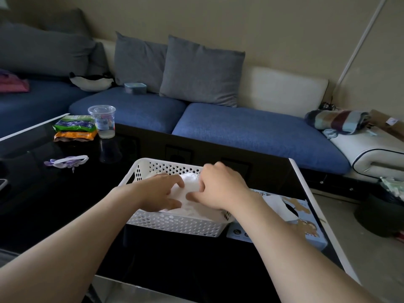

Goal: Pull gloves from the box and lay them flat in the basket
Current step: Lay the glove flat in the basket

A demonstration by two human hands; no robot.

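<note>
A white perforated basket sits on the black glass table, with thin whitish gloves lying inside it. Both my hands are down in the basket on top of the gloves. My left hand lies with fingers spread and fairly straight, pressing the glove material. My right hand rests beside it, fingers bent down onto the gloves; whether it pinches them I cannot tell. The glove box, blue and white with a white glove poking from its slot, lies just right of the basket, partly behind my right forearm.
On the black glass table, a clear plastic cup and snack packets stand at the far left, with a purple-white item nearer. A blue sofa with grey cushions runs behind. The table's right edge is just beyond the box.
</note>
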